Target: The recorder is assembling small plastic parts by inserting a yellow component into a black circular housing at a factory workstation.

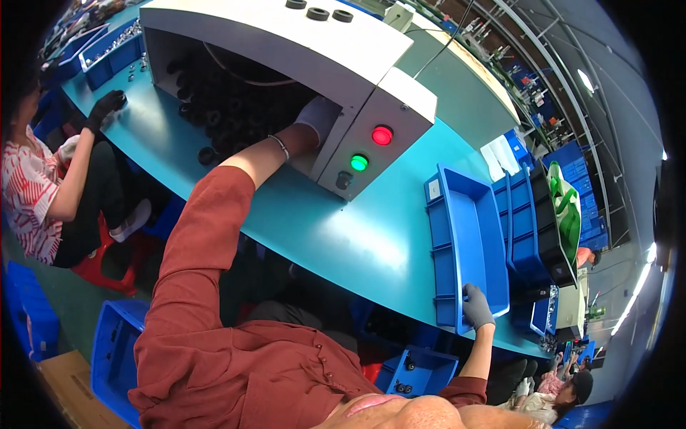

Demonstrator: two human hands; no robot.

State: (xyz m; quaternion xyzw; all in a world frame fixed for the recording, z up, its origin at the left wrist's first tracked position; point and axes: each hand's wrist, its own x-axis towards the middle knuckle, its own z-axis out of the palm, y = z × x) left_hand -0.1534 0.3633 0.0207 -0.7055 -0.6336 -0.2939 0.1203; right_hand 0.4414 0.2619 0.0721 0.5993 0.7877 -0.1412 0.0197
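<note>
My left hand (319, 118), in a white glove, reaches into the opening of a pale metal machine housing (286, 44); its fingers are hidden behind the housing's right side. Beside it, inside the opening, lies a heap of black rings (232, 107), some spilling onto the blue-green table (321, 236). My right hand (476, 309), in a grey glove, is closed on the near end of a long blue plastic bin (480, 236). No parts show inside that bin. A lit red button (382, 134), a lit green button (359, 163) and a dark knob (344, 180) are on the housing's front.
At left sits a co-worker, one dark-gloved hand (107, 107) on the table near a blue bin of metal parts (136, 56). More blue bins (524, 222) and a black bin (554, 232) stand at right. A small blue bin (436, 368) with black parts sits below the table edge.
</note>
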